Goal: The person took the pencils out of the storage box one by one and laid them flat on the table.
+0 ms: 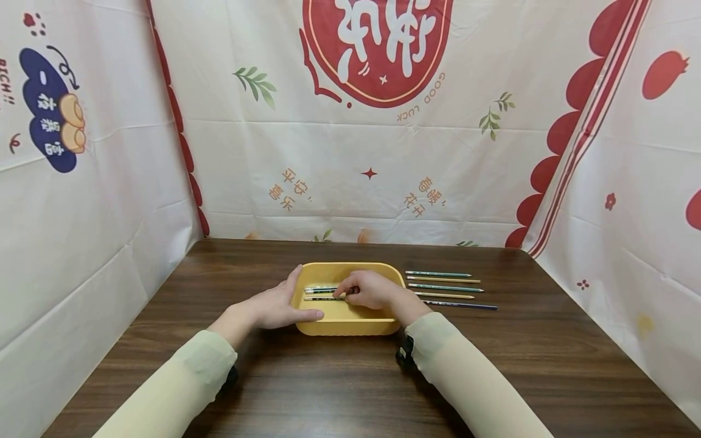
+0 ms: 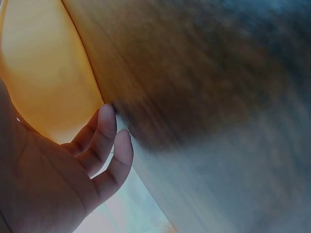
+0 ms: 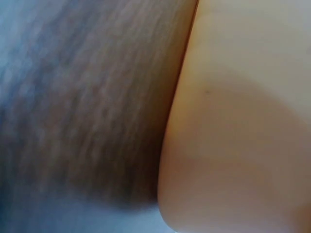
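Observation:
A shallow yellow plastic bin with rounded corners sits on the table. My left hand holds its left end, thumb laid over the front rim and the other fingers bent along the outer wall, as the left wrist view shows. My right hand reaches down inside, thumb and fingertips pinching a dark patterned pencil that lies lengthwise. Just behind it, green pencils lie side by side, their right ends hidden by the right hand. Only the yellow outer wall and blurred table show in the right wrist view.
Right of the bin, several pencils lie in a loose row: green ones, wood-coloured ones and a dark blue one. The dark wooden table meets printed white cloth hangings at the back and sides.

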`<action>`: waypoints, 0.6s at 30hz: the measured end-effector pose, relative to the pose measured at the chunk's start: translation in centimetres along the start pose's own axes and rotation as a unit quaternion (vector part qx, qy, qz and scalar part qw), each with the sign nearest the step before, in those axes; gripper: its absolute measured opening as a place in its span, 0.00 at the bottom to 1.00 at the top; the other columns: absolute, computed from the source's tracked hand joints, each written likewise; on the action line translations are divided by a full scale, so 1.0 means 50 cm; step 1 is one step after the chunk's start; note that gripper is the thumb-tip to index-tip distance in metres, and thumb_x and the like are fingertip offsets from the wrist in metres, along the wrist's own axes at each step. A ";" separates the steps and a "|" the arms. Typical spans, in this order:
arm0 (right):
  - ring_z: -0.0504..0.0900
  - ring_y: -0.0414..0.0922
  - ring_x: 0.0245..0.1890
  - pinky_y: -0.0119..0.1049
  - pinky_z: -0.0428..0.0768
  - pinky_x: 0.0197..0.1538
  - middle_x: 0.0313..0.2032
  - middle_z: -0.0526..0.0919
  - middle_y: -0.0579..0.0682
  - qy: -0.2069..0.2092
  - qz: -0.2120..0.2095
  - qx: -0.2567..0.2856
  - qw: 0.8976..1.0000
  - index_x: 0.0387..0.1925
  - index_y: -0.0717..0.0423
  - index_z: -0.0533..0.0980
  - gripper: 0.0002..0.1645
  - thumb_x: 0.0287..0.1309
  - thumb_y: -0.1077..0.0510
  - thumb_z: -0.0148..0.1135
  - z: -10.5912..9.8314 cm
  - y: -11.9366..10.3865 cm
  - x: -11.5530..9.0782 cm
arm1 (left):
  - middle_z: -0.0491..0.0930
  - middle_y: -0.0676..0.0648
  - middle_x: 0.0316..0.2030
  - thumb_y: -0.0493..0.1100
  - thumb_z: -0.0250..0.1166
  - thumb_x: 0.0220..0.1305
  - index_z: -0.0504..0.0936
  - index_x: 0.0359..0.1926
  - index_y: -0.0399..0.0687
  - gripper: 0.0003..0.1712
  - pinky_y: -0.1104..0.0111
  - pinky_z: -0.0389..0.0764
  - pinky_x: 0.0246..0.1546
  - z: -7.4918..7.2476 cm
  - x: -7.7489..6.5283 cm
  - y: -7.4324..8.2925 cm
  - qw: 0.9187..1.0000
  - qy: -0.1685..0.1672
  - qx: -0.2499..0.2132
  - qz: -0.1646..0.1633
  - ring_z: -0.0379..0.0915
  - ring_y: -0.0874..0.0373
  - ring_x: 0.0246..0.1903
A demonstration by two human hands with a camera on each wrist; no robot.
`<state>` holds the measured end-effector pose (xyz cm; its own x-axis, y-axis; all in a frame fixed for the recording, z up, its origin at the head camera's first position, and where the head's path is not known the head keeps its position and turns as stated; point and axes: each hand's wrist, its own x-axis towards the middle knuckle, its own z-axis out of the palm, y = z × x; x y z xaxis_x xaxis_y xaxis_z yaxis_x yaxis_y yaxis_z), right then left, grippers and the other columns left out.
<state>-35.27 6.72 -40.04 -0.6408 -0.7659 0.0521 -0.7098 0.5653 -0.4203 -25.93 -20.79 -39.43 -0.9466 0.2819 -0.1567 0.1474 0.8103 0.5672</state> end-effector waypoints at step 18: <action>0.76 0.36 0.39 0.30 0.77 0.46 0.41 0.85 0.44 0.004 0.005 0.068 0.998 0.51 0.46 0.92 0.15 0.72 0.65 0.69 0.004 0.005 0.004 | 0.51 0.29 0.86 0.83 0.67 0.62 0.28 0.90 0.51 0.80 0.41 0.63 0.81 0.001 -0.003 0.001 1.000 0.004 0.000 0.004 0.55 0.36 0.84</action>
<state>-35.50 6.66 -40.30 -0.6503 -0.7578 0.0537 -0.6571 0.5257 -0.5402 -25.79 -20.78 -39.42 -0.9477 0.2845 -0.1448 0.1557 0.8078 0.5686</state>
